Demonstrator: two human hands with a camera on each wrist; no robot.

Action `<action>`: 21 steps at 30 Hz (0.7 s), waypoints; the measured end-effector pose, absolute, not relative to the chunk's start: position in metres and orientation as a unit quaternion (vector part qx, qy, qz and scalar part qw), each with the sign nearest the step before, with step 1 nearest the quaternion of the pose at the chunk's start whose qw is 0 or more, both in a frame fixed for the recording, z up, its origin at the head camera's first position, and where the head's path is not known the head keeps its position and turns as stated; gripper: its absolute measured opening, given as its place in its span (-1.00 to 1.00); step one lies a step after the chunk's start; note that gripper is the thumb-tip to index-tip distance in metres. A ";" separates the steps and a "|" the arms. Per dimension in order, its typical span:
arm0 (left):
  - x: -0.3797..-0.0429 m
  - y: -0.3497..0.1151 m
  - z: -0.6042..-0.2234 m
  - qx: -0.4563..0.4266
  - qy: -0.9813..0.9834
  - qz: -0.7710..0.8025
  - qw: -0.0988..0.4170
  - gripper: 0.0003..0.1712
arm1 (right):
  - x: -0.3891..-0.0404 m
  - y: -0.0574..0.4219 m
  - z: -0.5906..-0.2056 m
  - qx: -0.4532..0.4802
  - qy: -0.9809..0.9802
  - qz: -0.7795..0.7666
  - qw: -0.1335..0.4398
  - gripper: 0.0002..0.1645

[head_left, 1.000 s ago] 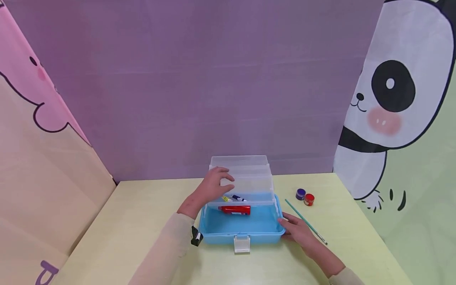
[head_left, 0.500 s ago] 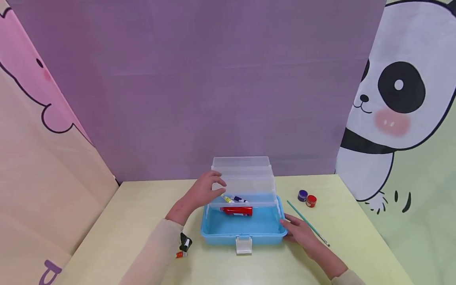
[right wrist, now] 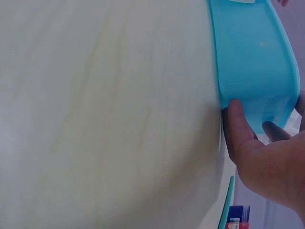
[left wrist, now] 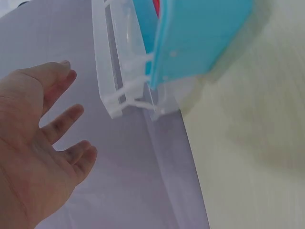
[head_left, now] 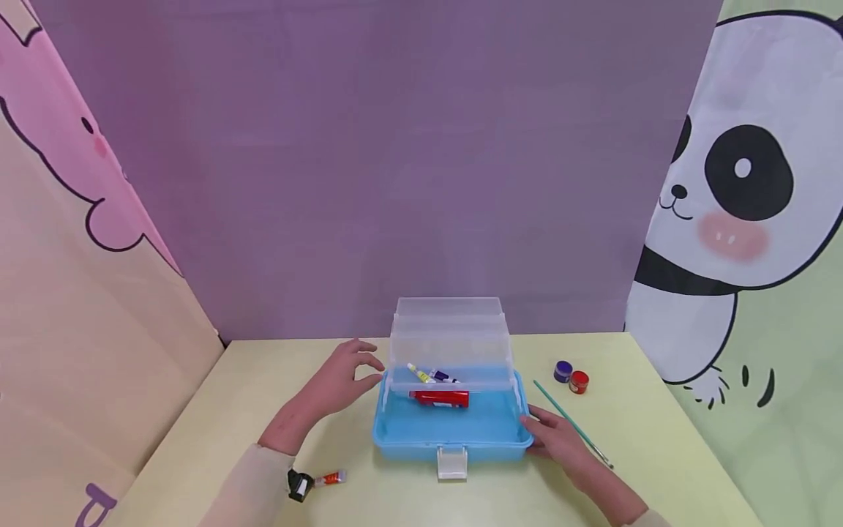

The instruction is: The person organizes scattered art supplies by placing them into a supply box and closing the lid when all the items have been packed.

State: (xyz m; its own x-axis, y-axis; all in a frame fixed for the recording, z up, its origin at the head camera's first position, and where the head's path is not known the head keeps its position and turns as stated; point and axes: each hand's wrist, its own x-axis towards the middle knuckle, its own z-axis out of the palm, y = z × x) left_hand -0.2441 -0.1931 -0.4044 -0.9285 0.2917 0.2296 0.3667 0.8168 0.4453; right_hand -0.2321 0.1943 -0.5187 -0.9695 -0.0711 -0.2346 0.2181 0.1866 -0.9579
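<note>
A light-blue plastic storage box stands on the table with its clear lid raised at the back. Inside lie a red tube-shaped container, a small yellow paint tube and a dark-blue-and-white tube. My left hand hovers left of the box, fingers spread and loosely bent, holding nothing; the left wrist view shows its palm apart from the lid. At the box's right side, my right hand holds the wall, thumb near the rim and other fingertips against the lower side.
A teal paintbrush lies just right of the box. Beyond it stand a purple paint jar and a red paint jar. An orange-red paint tube lies near my left wrist. A purple cloth hangs behind the table.
My left hand has drawn back leftward from over the box and lid, uncovering the orange-red tube on the table. My right hand keeps its hold on the box's side.
</note>
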 end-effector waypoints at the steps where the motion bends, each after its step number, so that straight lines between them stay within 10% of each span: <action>1: -0.241 -0.197 -0.407 -0.171 -0.951 -0.248 0.076 -0.85 | -0.231 0.194 -0.519 0.047 0.761 -0.636 0.116 -0.22; 21: -0.202 -0.256 -0.438 -0.175 -0.942 -0.285 0.037 -0.89 | -0.229 0.196 -0.523 0.037 0.756 -0.645 0.106 -0.25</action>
